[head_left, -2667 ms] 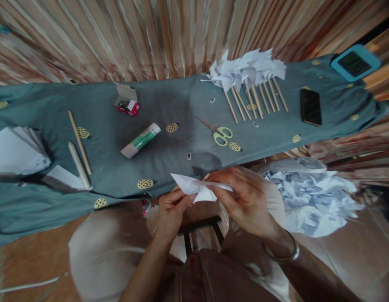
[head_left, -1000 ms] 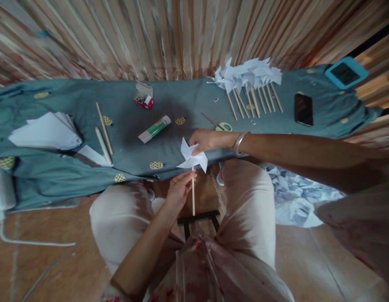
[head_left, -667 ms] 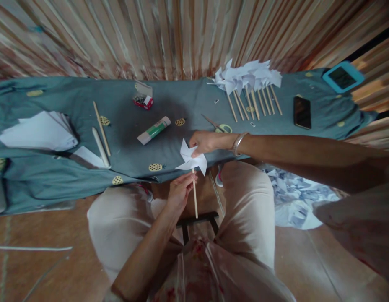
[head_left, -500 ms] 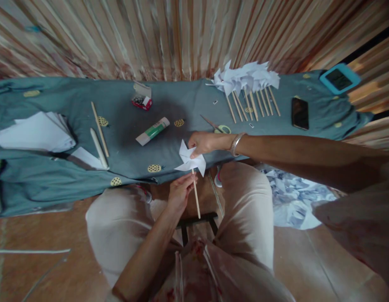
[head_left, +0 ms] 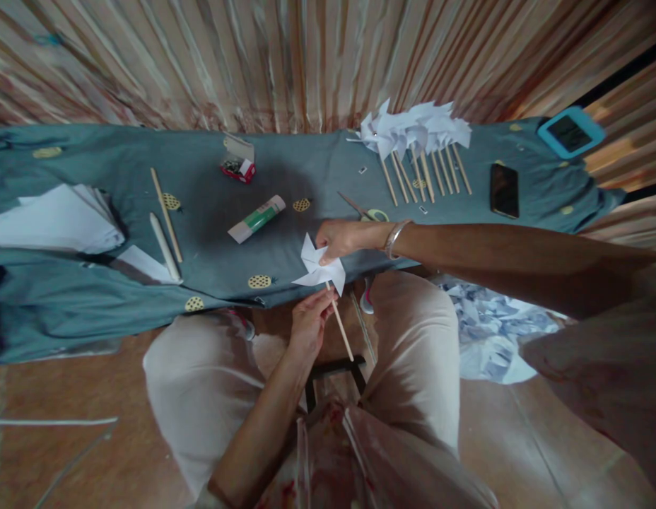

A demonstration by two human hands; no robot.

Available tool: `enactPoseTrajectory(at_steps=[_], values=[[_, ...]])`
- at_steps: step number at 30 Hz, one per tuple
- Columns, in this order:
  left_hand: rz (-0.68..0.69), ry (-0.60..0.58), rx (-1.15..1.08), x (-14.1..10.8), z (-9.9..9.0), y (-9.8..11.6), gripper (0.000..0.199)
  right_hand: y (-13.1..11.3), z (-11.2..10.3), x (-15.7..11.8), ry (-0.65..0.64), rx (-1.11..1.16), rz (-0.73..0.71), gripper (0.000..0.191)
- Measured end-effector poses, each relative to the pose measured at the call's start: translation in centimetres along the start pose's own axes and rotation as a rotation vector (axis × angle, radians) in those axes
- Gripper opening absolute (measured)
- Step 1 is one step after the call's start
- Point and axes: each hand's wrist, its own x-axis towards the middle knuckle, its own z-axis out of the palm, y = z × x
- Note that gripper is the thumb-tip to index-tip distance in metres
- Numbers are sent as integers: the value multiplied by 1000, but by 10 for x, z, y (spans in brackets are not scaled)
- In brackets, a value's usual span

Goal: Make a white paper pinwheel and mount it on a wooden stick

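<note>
A white paper pinwheel [head_left: 312,265] on a thin wooden stick [head_left: 343,331] is held over the near edge of the cloth-covered table. My right hand [head_left: 338,240] pinches the pinwheel's paper near its middle, thumb on top. Lower down, my left hand [head_left: 311,318] is closed round the upper part of the stick, just below the paper blades. The stick slants down to the right between my knees. Just beyond my right hand lie scissors [head_left: 378,215] with light green handles. A green and white glue stick [head_left: 257,219] rests to the left.
Several finished pinwheels [head_left: 413,134] lie at the back right, beside a phone [head_left: 505,189] and a blue-framed device [head_left: 572,133]. A small red box [head_left: 239,161] stands open. Leftward are a paper stack [head_left: 57,220], a loose stick [head_left: 166,212] and a white pen-like tool [head_left: 165,247]. A bag of paper pieces [head_left: 498,332] sits below right.
The stick's lower end has swung to the right, and my left hand has shifted slightly right with it. My right hand keeps its pinch on the paper.
</note>
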Motion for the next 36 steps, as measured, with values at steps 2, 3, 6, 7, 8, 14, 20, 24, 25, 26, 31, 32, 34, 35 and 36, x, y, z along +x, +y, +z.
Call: enactPoseTrajectory(at_steps=[2,3,6,7,8,14,20,24,25,26,31,32,34,35,36], values=[[5,2,24,-1,-2,3,36,0,0,1,0,-20,-13,25],[9,4,36,-1,-4,5,36,0,-1,1,-5,-30,-16,25],[28,8,66,-1,-8,10,37,-4,-4,0,-20,-42,-19,24],[34,7,74,-1,-10,12,36,-5,-5,0,-27,-41,-21,22],[38,5,83,-1,-11,14,35,-6,-5,0,-35,-44,-22,21],[57,-12,131,-1,-15,23,33,-8,-8,3,-83,-78,-6,18],[74,-10,190,0,-18,33,33,-11,-10,1,-82,-79,5,21],[65,-19,207,1,-19,36,34,-12,-11,-2,-80,-69,-5,20],[65,-21,208,1,-20,36,34,-11,-10,-2,-71,-68,-20,19],[67,-24,210,1,-20,36,35,-10,-10,-2,-59,-65,-36,18],[91,-35,221,1,-20,34,30,-1,-4,-1,-6,1,-67,15],[94,-36,222,1,-20,34,30,1,-3,-1,1,33,-60,16],[95,-33,224,0,-20,34,30,4,-1,-4,14,120,-54,18],[94,-32,222,0,-20,35,30,6,0,-5,25,167,-57,19],[91,-33,217,-1,-20,35,31,8,0,-7,37,209,-59,20]])
